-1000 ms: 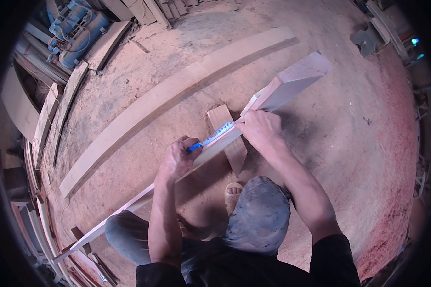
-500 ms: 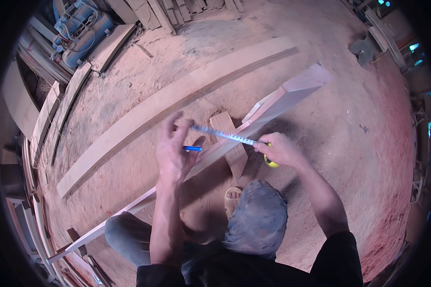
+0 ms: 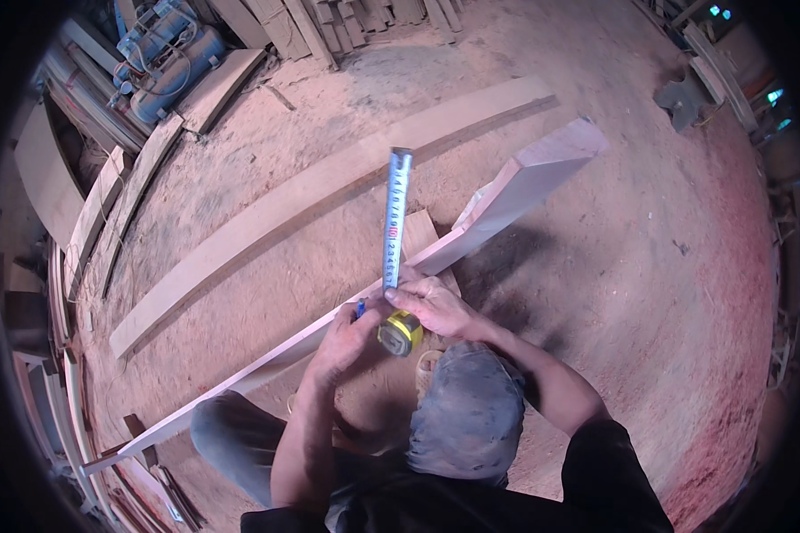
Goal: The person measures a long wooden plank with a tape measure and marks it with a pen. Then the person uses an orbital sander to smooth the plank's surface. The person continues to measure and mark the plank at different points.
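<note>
Both hands are close together near the centre of my head feed, clock directions from there. The right hand (image 3: 436,306) comes in from 5 o'clock, thumb and fingers pinching the tape measure (image 3: 395,213) at the bottom of its drawn-out blade. Blade points to 12 o'clock, overlapping the long curved board (image 3: 329,182) in view; I can't tell its height over it. Yellow-and-black case (image 3: 400,333) hangs just below the pinch, at 6 o'clock. The left hand (image 3: 347,339) comes in from 7 o'clock, curled around a blue pen-like stick (image 3: 361,308), mostly covered by the fingers. Left fingertips are right beside the blade; contact I can't confirm. The straight board (image 3: 284,355) runs beneath both hands from 8 to 2 o'clock, passing just beyond the left knee (image 3: 231,435). A short wood piece (image 3: 420,233) lies crosswise under it, near the right hand at 1 o'clock. The curved board lies on the dusty floor (image 3: 631,266), from 9 round to 1 o'clock. Blue compressor (image 3: 173,67) out at 10, more planks (image 3: 98,209) along the rim below it, reddish dust (image 3: 720,435) at 4.
</note>
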A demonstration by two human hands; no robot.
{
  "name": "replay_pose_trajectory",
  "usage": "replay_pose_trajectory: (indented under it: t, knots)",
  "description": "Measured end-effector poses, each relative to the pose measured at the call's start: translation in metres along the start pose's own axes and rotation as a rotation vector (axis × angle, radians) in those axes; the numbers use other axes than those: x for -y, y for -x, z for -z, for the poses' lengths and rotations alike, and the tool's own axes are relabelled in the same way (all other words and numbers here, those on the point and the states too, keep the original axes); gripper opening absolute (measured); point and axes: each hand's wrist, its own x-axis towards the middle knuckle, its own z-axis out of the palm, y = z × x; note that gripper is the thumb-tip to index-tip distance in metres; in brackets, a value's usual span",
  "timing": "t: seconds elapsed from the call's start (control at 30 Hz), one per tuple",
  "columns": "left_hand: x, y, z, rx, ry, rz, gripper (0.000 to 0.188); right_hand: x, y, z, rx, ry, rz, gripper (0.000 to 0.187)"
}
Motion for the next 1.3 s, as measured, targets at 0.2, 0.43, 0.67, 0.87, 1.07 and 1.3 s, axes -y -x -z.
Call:
replay_pose_trajectory:
  t: [0.2, 0.43, 0.67, 0.87, 1.07, 1.3]
  knots:
    - [0.004, 0.021, 0.007, 0.007, 0.052, -0.086, 0.036, -0.005, 0.008, -0.008, 0.109, -0.199, -0.027, 0.022]
    - [-0.006, 0.032, 0.023, -0.075, -0.517, 0.0, 0.033, -0.013, 0.007, 0.0, 0.087, -0.117, -0.312, 0.028]
    - [-0.037, 0.002, 0.037, -0.141, -0.809, -0.153, 0.03, -0.019, -0.003, 0.005, 0.07, -0.148, -0.384, 0.034]
    - [-0.045, -0.005, 0.034, -0.065, -0.758, -0.044, 0.029, 0.01, 0.023, 0.025, 0.101, -0.278, -0.326, 0.026]
    - [-0.055, 0.004, 0.027, -0.035, -0.713, -0.106, 0.029, 0.072, -0.007, 0.026, 0.214, -0.023, -0.104, 0.052]
    - [-0.048, 0.003, 0.036, 0.037, -0.556, -0.224, 0.028, 0.085, -0.028, -0.006, 0.193, 0.0, -0.023, 0.034]
